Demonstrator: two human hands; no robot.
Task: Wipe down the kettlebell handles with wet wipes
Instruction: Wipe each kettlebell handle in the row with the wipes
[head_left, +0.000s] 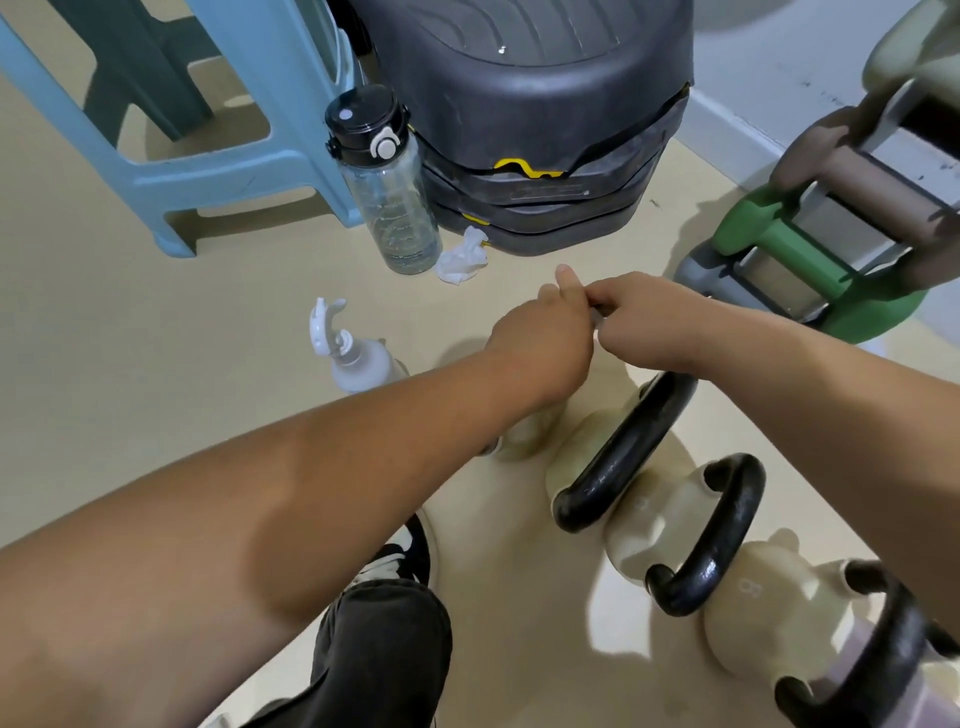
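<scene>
Left hand (543, 338): pinched a pale scrap (597, 318), possibly a wipe.
Right hand (649, 325): pinched the same scrap.
Kettlebell handle (618, 456): below them.

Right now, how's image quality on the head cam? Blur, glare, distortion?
Head view: wide-angle distortion skews the blue stool near the corner; motion blur smears the left hand and right hand, hiding whatever is between them; spray bottle soft; small glints on the black kettlebell handles; floor shadows soft-edged.
</scene>
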